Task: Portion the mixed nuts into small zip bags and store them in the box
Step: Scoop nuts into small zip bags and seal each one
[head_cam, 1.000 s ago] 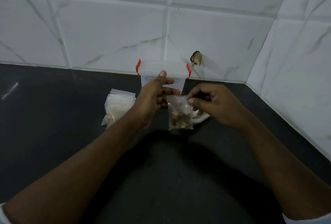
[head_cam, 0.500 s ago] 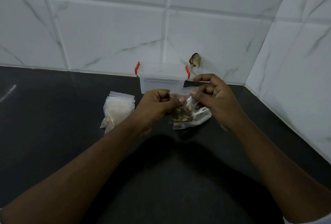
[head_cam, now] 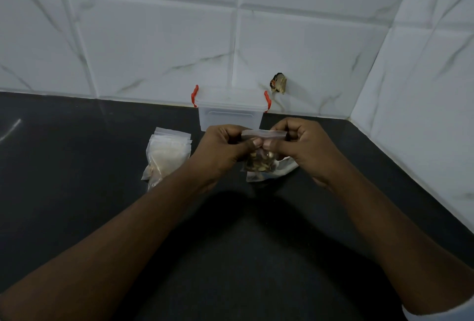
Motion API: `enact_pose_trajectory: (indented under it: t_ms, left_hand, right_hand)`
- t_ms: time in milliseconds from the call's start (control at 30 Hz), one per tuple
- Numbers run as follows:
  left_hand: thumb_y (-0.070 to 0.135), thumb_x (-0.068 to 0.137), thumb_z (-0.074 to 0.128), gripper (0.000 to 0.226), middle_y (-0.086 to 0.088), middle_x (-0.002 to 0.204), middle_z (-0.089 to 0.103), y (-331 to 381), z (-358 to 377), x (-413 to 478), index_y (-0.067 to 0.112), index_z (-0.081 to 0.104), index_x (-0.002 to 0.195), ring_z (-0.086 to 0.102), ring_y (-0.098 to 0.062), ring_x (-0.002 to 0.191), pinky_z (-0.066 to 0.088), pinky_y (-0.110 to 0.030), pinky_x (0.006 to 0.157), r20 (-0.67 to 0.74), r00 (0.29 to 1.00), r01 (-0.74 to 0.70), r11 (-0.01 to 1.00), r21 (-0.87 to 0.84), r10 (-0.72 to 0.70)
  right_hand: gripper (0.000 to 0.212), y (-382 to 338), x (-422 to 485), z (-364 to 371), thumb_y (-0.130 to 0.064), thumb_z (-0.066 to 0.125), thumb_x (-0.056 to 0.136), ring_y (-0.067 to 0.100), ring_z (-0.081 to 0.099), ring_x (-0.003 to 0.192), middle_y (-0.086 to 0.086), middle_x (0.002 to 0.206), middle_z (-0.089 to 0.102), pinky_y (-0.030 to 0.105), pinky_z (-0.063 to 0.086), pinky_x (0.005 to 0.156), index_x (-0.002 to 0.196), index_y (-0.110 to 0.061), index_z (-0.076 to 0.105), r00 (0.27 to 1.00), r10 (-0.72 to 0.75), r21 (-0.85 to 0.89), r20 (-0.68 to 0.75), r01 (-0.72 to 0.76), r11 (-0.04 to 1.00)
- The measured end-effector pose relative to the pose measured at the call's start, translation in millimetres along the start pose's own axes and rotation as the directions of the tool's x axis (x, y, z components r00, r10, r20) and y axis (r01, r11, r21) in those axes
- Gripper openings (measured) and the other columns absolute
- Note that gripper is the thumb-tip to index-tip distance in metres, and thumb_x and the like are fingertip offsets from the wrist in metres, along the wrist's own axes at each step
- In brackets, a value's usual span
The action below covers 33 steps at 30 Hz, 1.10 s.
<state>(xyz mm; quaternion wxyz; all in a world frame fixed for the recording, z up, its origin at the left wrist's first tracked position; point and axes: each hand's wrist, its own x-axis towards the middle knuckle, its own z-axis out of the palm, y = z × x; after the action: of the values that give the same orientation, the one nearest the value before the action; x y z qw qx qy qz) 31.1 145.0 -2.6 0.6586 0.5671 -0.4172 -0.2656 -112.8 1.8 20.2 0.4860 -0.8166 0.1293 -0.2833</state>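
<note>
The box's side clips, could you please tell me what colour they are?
Red-orange, on a clear box; the head view shows both clips.

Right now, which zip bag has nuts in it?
The small zip bag held between the left hand and right hand; the stacked bags on the counter look empty.

The near and left parts of the dark counter (head_cam: 64, 192) are left bare, so wide passage is offered there. Toward the back edge the way is narrowed by a lidded box (head_cam: 230, 112) set against the tiled wall (head_cam: 154, 38), a stack of small bags (head_cam: 168, 155) left of the middle, and a clear bag (head_cam: 279, 169) lying flat just in front of the box. The right edge is closed off by the side wall (head_cam: 436, 89), which meets the back wall in the far right corner.
</note>
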Motion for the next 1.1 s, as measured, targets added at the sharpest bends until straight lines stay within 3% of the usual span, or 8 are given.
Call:
enact_pose_trajectory:
  t_ms: [233,367,933,1100]
  left_hand:
    - [0.009,0.097,0.063,0.014,-0.01,0.098,0.078,4.7,2.0,-2.0,0.006,0.074,0.105,0.075,-0.019,0.09,0.06,-0.032,0.077,0.013,0.997,0.071,0.991,-0.116,-0.07]
    - [0.013,0.099,0.061,0.018,-0.011,0.101,0.078,3.9,1.8,-1.5,0.005,0.074,0.108,0.074,-0.02,0.092,0.059,-0.031,0.077,0.003,0.997,0.072,0.987,-0.14,-0.073]
    - [0.023,0.102,0.057,0.024,-0.008,0.104,0.078,8.1,0.7,-2.5,0.01,0.074,0.112,0.075,-0.019,0.094,0.059,-0.031,0.078,-0.032,0.993,0.111,0.981,-0.158,-0.118]
    - [0.023,0.101,0.059,0.022,-0.01,0.103,0.078,7.1,-3.4,-1.6,0.01,0.076,0.108,0.074,-0.021,0.092,0.059,-0.037,0.081,-0.06,0.991,0.107,0.979,-0.175,-0.119]
  right_hand:
    - [0.008,-1.3,0.3,1.9,-0.006,0.074,0.091,0.022,0.074,0.077,0.012,0.084,0.078,0.033,0.062,0.074,0.088,-0.012,0.077,0.995,-0.004,0.094,-0.095,0.013,0.995]
    - [0.006,-0.3,1.1,2.6,-0.006,0.073,0.093,0.019,0.075,0.078,0.009,0.083,0.079,0.029,0.06,0.074,0.093,-0.011,0.074,0.991,-0.003,0.113,-0.133,0.019,0.993]
    - [0.005,0.7,3.4,0.1,-0.001,0.066,0.096,0.017,0.065,0.066,0.012,0.08,0.073,0.032,0.056,0.062,0.093,-0.002,0.07,0.983,0.069,0.228,-0.169,-0.029,0.973]
    - [0.011,2.6,4.2,-5.0,0.0,0.058,0.099,0.02,0.068,0.071,0.014,0.08,0.072,0.031,0.057,0.063,0.097,0.002,0.069,0.983,0.083,0.163,-0.163,-0.056,0.985]
